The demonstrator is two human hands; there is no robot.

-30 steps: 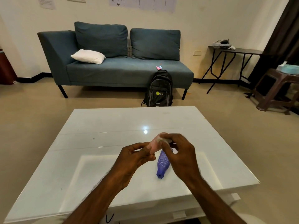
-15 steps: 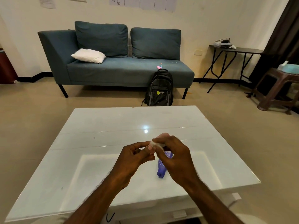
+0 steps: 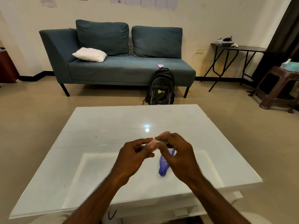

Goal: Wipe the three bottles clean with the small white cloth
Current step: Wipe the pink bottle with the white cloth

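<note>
Above the middle of the white glass table (image 3: 97, 143), both my hands meet around a small pale pink bottle (image 3: 163, 134), most of it hidden by fingers. My left hand (image 3: 131, 159) pinches its near end. With my right hand (image 3: 179, 157) I press the small white cloth (image 3: 157, 141) against the bottle from the right. A purple bottle (image 3: 163, 165) lies on its side on the table just below my right hand, with its neck pointing toward me. I see no third bottle.
A black backpack (image 3: 160, 88) leans on the blue sofa (image 3: 126, 68) beyond the table. A dark folding table (image 3: 239, 49) and a brown stool (image 3: 278, 81) stand at the right. The table's front edge (image 3: 113, 206) is close to me.
My right fingers have slid over the pink bottle with the cloth, so less pink shows. Both hands stay in about the same spot. The purple bottle has not moved.
</note>
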